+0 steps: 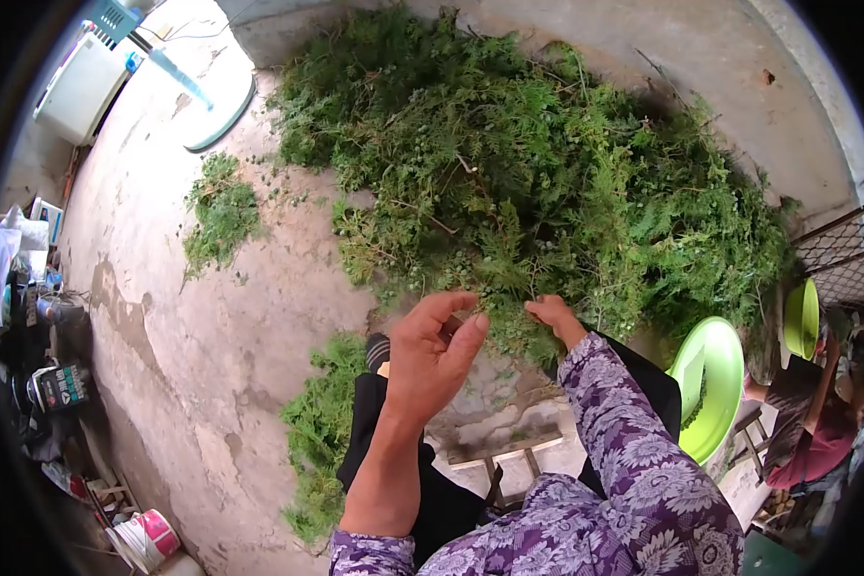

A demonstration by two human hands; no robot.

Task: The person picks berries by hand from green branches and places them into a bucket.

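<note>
A large heap of cut green conifer branches [509, 173], dotted with small round cones, lies before me against the wall. My left hand [437, 350] is raised near the heap's front edge. Its fingers are curled, with a gap between thumb and forefinger and nothing visible in it. Beside it, my right hand [554, 317] reaches low into the near edge of the foliage, thumb and fingertips pressed together on a conifer sprig [516, 331]. The fingertips are partly lost among the greenery.
Smaller piles of sprigs lie at my left leg [322, 442] and farther off [223, 213]. A lime-green basin [708, 384] stands by my right knee. Another green basin [801, 317] and a seated person [821, 437] are at right. A fan base [223, 113] stands back left.
</note>
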